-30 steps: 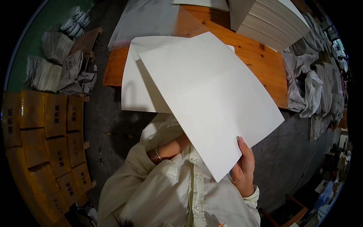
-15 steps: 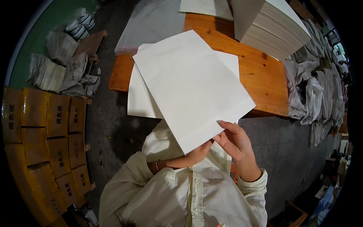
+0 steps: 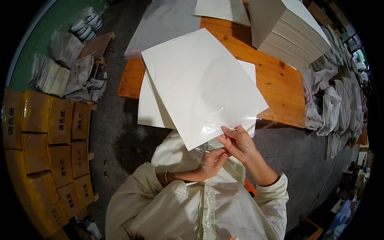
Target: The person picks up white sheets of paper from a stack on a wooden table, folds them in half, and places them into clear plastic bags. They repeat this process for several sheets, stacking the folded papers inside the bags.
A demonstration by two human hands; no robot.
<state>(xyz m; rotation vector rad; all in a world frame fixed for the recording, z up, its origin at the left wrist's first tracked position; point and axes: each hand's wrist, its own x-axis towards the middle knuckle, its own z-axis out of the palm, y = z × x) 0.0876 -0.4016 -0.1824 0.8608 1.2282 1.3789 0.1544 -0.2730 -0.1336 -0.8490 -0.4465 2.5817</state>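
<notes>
A white stack of paper sheets (image 3: 200, 80) in a clear plastic bag (image 3: 210, 127) lies tilted before me, its far part over the table. My right hand (image 3: 239, 145) grips the near edge, thumb on top and other fingers partly hidden beneath. Just below it, my left hand (image 3: 213, 162) is closed on the loose film of the bag, which sticks out past the paper's near edge. The fingers of both hands almost meet. Under the stack, more white sheets (image 3: 151, 106) show at the left and right.
The wooden table (image 3: 280, 92) bears a tall block of white paper (image 3: 294, 38) at the far right and flat clear plastic bags (image 3: 160, 28) at the far left. Yellow-brown cartons (image 3: 60, 148) are piled on my left. Plastic-wrapped bundles (image 3: 338, 104) stand right of the table.
My left hand has come out from under the near edge, pulling clear film into view. My right hand has shifted slightly left and up, and the paper has moved a little away.
</notes>
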